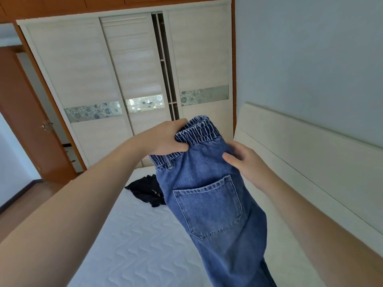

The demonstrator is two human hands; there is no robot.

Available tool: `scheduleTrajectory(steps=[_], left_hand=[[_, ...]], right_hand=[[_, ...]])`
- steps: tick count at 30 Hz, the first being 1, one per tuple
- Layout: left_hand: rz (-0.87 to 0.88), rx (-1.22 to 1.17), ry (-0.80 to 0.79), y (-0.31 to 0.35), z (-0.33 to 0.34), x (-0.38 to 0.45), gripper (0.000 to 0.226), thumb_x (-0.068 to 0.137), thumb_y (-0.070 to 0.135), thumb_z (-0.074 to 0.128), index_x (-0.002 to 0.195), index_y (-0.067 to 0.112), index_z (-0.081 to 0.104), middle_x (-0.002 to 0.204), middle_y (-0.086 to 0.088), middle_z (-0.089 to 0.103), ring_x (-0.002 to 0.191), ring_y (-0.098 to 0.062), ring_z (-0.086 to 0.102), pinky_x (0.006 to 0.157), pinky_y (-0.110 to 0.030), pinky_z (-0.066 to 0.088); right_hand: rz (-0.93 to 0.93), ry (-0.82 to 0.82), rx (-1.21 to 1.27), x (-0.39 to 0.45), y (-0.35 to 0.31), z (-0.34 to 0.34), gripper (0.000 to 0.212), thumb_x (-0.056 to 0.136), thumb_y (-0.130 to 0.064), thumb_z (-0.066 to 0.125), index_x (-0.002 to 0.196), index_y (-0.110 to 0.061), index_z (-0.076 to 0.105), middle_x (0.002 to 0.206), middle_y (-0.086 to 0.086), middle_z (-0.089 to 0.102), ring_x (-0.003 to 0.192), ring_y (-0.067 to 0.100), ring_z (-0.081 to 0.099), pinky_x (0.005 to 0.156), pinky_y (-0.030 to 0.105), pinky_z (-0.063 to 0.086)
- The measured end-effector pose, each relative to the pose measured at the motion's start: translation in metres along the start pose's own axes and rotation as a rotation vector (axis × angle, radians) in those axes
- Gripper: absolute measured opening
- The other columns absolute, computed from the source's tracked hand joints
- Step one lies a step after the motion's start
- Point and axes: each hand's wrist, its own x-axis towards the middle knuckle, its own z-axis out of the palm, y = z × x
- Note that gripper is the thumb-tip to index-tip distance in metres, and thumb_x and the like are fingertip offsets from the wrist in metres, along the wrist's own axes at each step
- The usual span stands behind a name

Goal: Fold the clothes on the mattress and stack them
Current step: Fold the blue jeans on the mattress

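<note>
In the head view, a pair of blue jeans [209, 195] is held up in the air above the white quilted mattress [132, 245], with the back pocket turned toward the camera and the legs hanging down out of the bottom of the frame. The elastic waistband is bunched and gripped by the left hand [165, 137], its fingers curled round the gathered cloth. The side of the jeans just below the waistband is touched by the right hand [244, 160]; whether cloth is pinched there or merely steadied cannot be told. A dark garment [147, 189] is left crumpled on the mattress beyond the jeans, near the sliding wardrobe [124, 79]. A pale headboard [300, 154] is seen to the right.

A twisted fold is judged likely if the legs are laid down before the seams are lined up, since the waistband is held unevenly. The hanging legs could also be dragged over the dark garment.

No brand, label or readable writing can be made out.
</note>
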Motion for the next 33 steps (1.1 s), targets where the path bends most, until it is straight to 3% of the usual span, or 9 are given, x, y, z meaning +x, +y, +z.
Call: scheduleTrajectory(steps=[3, 7, 10, 14, 18, 23, 25, 28, 33], left_hand=[[-0.008, 0.000, 0.011, -0.004, 0.000, -0.001, 0.029, 0.082, 0.023, 0.065, 0.108, 0.025, 0.052, 0.095, 0.008, 0.062, 0.086, -0.004, 0.058, 0.067, -0.018, 0.042], [-0.007, -0.009, 0.017, -0.011, 0.008, -0.007, 0.033, 0.081, 0.024, 0.067, 0.109, 0.029, 0.052, 0.099, 0.010, 0.064, 0.090, -0.002, 0.058, 0.074, -0.018, 0.043], [-0.033, -0.027, 0.004, -0.015, 0.016, -0.013, 0.039, 0.081, 0.025, 0.067, 0.112, 0.038, 0.049, 0.103, 0.014, 0.063, 0.092, 0.003, 0.057, 0.075, -0.017, 0.043], [-0.065, -0.016, -0.008, -0.022, 0.023, -0.021, 0.039, 0.082, 0.024, 0.068, 0.117, 0.029, 0.052, 0.107, 0.006, 0.066, 0.095, -0.011, 0.062, 0.079, -0.027, 0.048], [-0.093, -0.025, 0.002, -0.028, 0.022, -0.029, 0.041, 0.082, 0.024, 0.069, 0.119, 0.029, 0.051, 0.107, 0.006, 0.067, 0.095, -0.013, 0.063, 0.083, -0.033, 0.050], [-0.136, -0.033, 0.057, -0.041, 0.012, -0.043, 0.042, 0.080, 0.025, 0.071, 0.117, 0.033, 0.052, 0.106, 0.014, 0.065, 0.095, -0.006, 0.061, 0.076, -0.012, 0.040], [-0.153, -0.052, 0.064, -0.045, 0.006, -0.051, 0.041, 0.081, 0.026, 0.071, 0.112, 0.042, 0.050, 0.104, 0.022, 0.063, 0.096, 0.005, 0.058, 0.076, -0.012, 0.040], [-0.195, -0.053, 0.085, -0.053, -0.001, -0.061, 0.042, 0.082, 0.026, 0.071, 0.113, 0.044, 0.049, 0.106, 0.019, 0.063, 0.096, 0.001, 0.059, 0.077, -0.021, 0.043], [-0.245, -0.073, 0.127, -0.070, -0.008, -0.078, 0.051, 0.082, 0.024, 0.073, 0.109, 0.059, 0.047, 0.104, 0.030, 0.061, 0.093, 0.010, 0.056, 0.080, -0.026, 0.041]], right_hand=[[0.322, 0.111, 0.037, -0.033, 0.071, -0.006, 0.038, 0.100, -0.056, 0.032, 0.124, -0.038, 0.056, 0.121, -0.019, 0.063, 0.116, 0.000, 0.056, 0.095, 0.020, 0.038], [0.765, 0.078, 0.062, -0.085, 0.155, -0.002, 0.070, 0.097, -0.066, 0.022, 0.146, -0.019, 0.039, 0.150, -0.002, 0.042, 0.135, 0.018, 0.040, 0.112, 0.036, 0.027], [0.856, 0.069, 0.103, -0.108, 0.182, 0.011, 0.070, 0.096, -0.067, 0.021, 0.142, -0.020, 0.045, 0.136, -0.001, 0.055, 0.123, 0.017, 0.051, 0.115, 0.038, 0.026], [0.876, 0.112, 0.209, -0.116, 0.192, 0.024, 0.065, 0.098, -0.062, 0.020, 0.112, -0.016, 0.064, 0.094, 0.008, 0.072, 0.092, 0.024, 0.065, 0.103, 0.040, 0.042], [0.799, 0.164, 0.422, -0.108, 0.192, 0.039, 0.063, 0.083, -0.073, 0.029, 0.101, -0.029, 0.070, 0.100, -0.002, 0.073, 0.097, 0.016, 0.065, 0.081, 0.027, 0.048], [0.639, 0.027, 0.603, -0.084, 0.193, 0.052, 0.042, 0.101, -0.053, 0.037, 0.112, -0.032, 0.073, 0.112, -0.009, 0.072, 0.109, 0.013, 0.065, 0.096, 0.039, 0.044], [0.603, 0.031, 0.632, -0.075, 0.193, 0.056, 0.033, 0.106, -0.032, 0.041, 0.112, -0.027, 0.073, 0.107, -0.007, 0.074, 0.109, 0.020, 0.063, 0.098, 0.043, 0.042], [0.518, 0.005, 0.799, -0.068, 0.191, 0.059, 0.041, 0.104, -0.034, 0.043, 0.142, -0.019, 0.049, 0.138, 0.002, 0.058, 0.130, 0.022, 0.052, 0.110, 0.047, 0.035], [0.533, 0.097, 0.902, -0.062, 0.179, 0.051, 0.035, 0.095, -0.021, 0.059, 0.130, -0.018, 0.057, 0.126, 0.005, 0.067, 0.117, 0.022, 0.063, 0.100, 0.041, 0.047]])
